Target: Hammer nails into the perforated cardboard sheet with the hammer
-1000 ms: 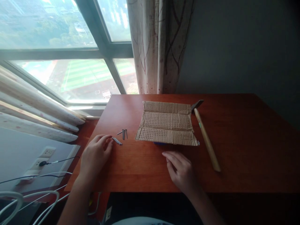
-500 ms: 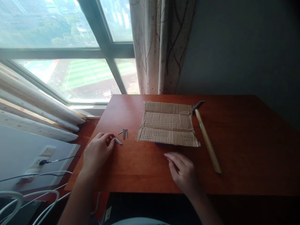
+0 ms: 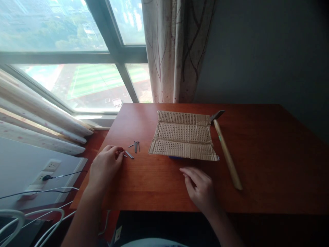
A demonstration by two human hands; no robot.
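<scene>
My left hand (image 3: 106, 166) is at the left of the wooden table, its thumb and fingers pinched on a nail (image 3: 125, 156) whose end shows past the fingertips. Two loose nails (image 3: 129, 154) lie just right of those fingertips, and several more nails (image 3: 135, 146) lie a little farther back. My right hand (image 3: 199, 185) rests near the table's front edge with fingers closed together and nothing visible in them. In front of it is a creased cardboard sheet (image 3: 183, 133) full of small holes, raised on a mostly hidden blue thing (image 3: 175, 157).
Right of the cardboard lies a hammer (image 3: 227, 154), its wooden handle pointing toward me and its dark head at the cardboard's far corner. The table (image 3: 277, 164) stands beside a window (image 3: 95, 82) and curtains. Cables (image 3: 46, 212) hang at the lower left.
My left hand has drawn slightly left, away from the two loose nails, with a nail tip now showing at its fingers. My right hand stays where it was.
</scene>
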